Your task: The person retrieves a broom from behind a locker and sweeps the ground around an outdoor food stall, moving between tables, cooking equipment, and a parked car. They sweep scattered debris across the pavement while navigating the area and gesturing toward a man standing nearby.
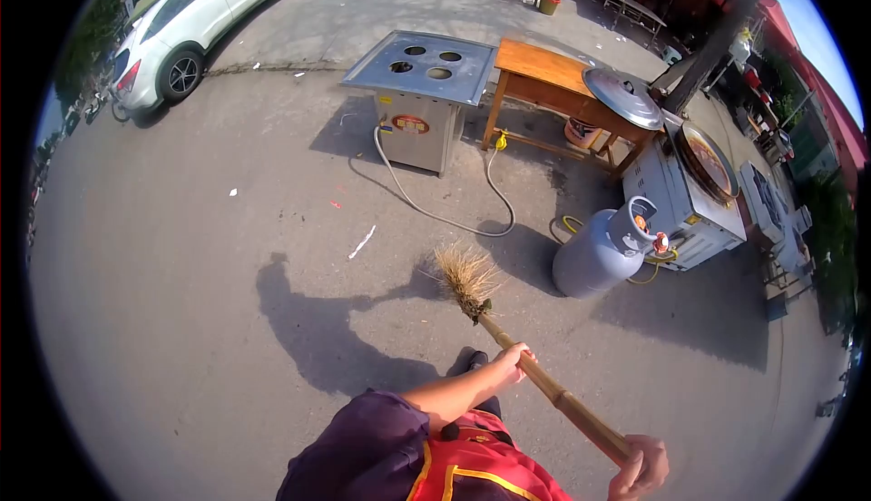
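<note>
Right hand (641,470), left hand (508,364), both clasping broom (567,404)

The ground (181,319) is grey and hard, with cracks and small bits of litter; a long white scrap (362,241) lies in the middle. A white car (209,20) stands far off on the left; a metal box (422,93) with four holes in its top stands near a wooden table (540,70); a white hose (435,215) curls on the ground from the box. A grey gas bottle (599,251) stands just beside a white cooker (680,201); a yellow hose (567,222) lies by them. The straw end of a broom (467,279) is low over the ground.
</note>
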Demonstrator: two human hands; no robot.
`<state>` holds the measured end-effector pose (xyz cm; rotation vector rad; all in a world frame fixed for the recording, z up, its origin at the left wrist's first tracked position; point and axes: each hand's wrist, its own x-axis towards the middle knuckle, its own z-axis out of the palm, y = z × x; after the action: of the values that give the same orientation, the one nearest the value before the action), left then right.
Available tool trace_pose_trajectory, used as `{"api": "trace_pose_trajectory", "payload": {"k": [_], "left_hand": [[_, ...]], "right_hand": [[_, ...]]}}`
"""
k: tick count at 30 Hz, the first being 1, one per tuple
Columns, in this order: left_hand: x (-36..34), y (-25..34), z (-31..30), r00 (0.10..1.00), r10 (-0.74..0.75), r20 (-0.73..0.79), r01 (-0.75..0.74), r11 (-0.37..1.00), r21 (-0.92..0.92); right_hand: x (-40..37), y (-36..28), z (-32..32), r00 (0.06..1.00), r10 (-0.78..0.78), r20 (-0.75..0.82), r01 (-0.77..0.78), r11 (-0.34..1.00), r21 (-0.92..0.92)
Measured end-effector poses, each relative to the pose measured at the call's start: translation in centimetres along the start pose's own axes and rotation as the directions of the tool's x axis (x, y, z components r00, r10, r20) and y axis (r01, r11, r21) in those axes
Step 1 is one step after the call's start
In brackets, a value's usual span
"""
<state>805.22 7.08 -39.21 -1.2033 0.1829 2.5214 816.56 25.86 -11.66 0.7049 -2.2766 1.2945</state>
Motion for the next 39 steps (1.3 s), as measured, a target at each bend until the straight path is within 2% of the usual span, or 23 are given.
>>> {"api": "trace_pose_trajectory", "payload": {"k": [1, 2, 4, 5, 6, 7, 9, 11, 14, 16, 17, 21, 22, 24, 25, 26, 28, 29, 30, 31, 34, 37, 39], "left_hand": [[1.8, 2.0, -1.6, 0.997, 0.023, -0.077, -0.025, 0.999, -0.024], [3.4, 4.8, -3.1, 0.987, 0.009, -0.16, -0.021, 0.997, -0.071], [3.7, 10.4, -4.4, 0.937, 0.194, -0.291, -0.218, 0.975, -0.052], [4.7, 13.2, -5.4, 0.91, 0.249, -0.332, -0.284, 0.957, -0.06], [5.3, 15.5, -5.6, 0.863, 0.32, -0.39, -0.381, 0.921, -0.088], [5.5, 17.1, -5.3, 0.855, 0.375, -0.358, -0.432, 0.897, -0.095], [4.1, 18.1, -0.7, 0.871, 0.352, -0.343, -0.405, 0.909, -0.096], [2.4, 17.2, 5.3, 0.899, 0.34, -0.276, -0.393, 0.904, -0.17], [1.7, 14.8, 14.2, 0.974, 0.216, -0.073, -0.227, 0.941, -0.25], [2.5, 13.1, 17.9, 0.991, 0.118, 0.07, -0.1, 0.971, -0.219], [1.9, 12.3, 20.0, 0.994, 0.076, 0.08, -0.06, 0.979, -0.193], [5.0, 12.8, 21.6, 0.991, -0.112, 0.075, 0.121, 0.985, -0.125], [7.2, 13.8, 20.1, 0.979, -0.141, 0.144, 0.155, 0.984, -0.092], [8.6, 16.7, 17.8, 0.974, -0.223, 0.028, 0.224, 0.972, -0.072], [9.2, 18.7, 16.5, 0.966, -0.258, -0.032, 0.256, 0.965, -0.06], [10.2, 20.6, 14.8, 0.972, -0.171, -0.163, 0.146, 0.977, -0.158], [16.7, 27.0, 6.0, 0.97, -0.118, -0.214, 0.088, 0.986, -0.144], [18.0, 30.8, 0.6, 0.991, -0.111, 0.075, 0.123, 0.975, -0.187], [14.0, 32.4, 0.4, 0.948, 0.29, 0.131, -0.315, 0.916, 0.249], [8.1, 33.9, 3.0, 0.74, 0.575, 0.349, -0.655, 0.5, 0.566], [6.6, 42.2, 5.6, 0.784, 0.612, 0.099, -0.614, 0.745, 0.261], [4.4, 47.7, 4.6, 0.839, 0.513, -0.183, -0.537, 0.836, -0.118], [3.3, 49.7, 4.2, 0.848, 0.464, -0.254, -0.523, 0.808, -0.271]], "right_hand": [[0.0, 3.1, 0.9, 0.942, 0.336, 0.016, -0.336, 0.94, 0.064], [0.3, 5.8, 3.0, 0.873, 0.487, -0.014, -0.446, 0.81, 0.381], [0.9, 12.4, 6.6, 0.912, 0.387, 0.134, -0.385, 0.922, -0.04], [6.3, 7.9, 7.6, 0.944, 0.284, 0.17, -0.289, 0.957, 0.007], [6.3, 9.4, 8.6, 0.793, 0.56, 0.239, -0.597, 0.792, 0.127], [8.4, 9.3, 9.2, 0.786, 0.585, 0.199, -0.618, 0.757, 0.215], [10.8, 12.7, 8.0, 0.663, 0.685, 0.302, -0.748, 0.607, 0.267], [14.5, 14.5, 5.5, 0.661, 0.693, 0.287, -0.744, 0.656, 0.127], [22.6, 11.5, 0.7, 0.837, 0.542, 0.083, -0.545, 0.838, 0.026], [24.8, 12.3, -1.5, 0.945, 0.316, -0.087, -0.31, 0.948, 0.079], [24.5, 13.8, -2.5, 0.947, 0.302, -0.11, -0.276, 0.94, 0.2], [27.1, 10.7, -0.8, 0.986, 0.164, -0.017, -0.159, 0.973, 0.17], [27.1, 10.8, 0.5, 0.984, 0.173, 0.042, -0.177, 0.978, 0.114], [26.7, 11.7, 4.3, 0.965, 0.212, 0.157, -0.216, 0.976, 0.007], [26.9, 11.4, 6.5, 0.924, 0.345, 0.162, -0.355, 0.934, 0.037], [26.0, 13.5, 9.0, 0.924, 0.347, 0.158, -0.362, 0.929, 0.077], [29.1, 10.5, 12.6, 0.885, 0.388, 0.257, -0.419, 0.905, 0.079], [29.6, 10.7, 14.7, 0.885, 0.326, 0.332, -0.318, 0.945, -0.08], [30.0, 11.1, 17.0, 0.866, 0.309, 0.394, -0.28, 0.951, -0.13], [30.3, 11.4, 19.4, 0.836, 0.316, 0.448, -0.29, 0.948, -0.128], [30.5, 12.8, 26.0, 0.734, 0.398, 0.55, -0.467, 0.884, -0.017], [31.8, 13.5, 29.6, 0.659, 0.445, 0.606, -0.578, 0.816, 0.029], [33.8, 13.4, 31.1, 0.656, 0.419, 0.628, -0.418, 0.894, -0.16]]}}
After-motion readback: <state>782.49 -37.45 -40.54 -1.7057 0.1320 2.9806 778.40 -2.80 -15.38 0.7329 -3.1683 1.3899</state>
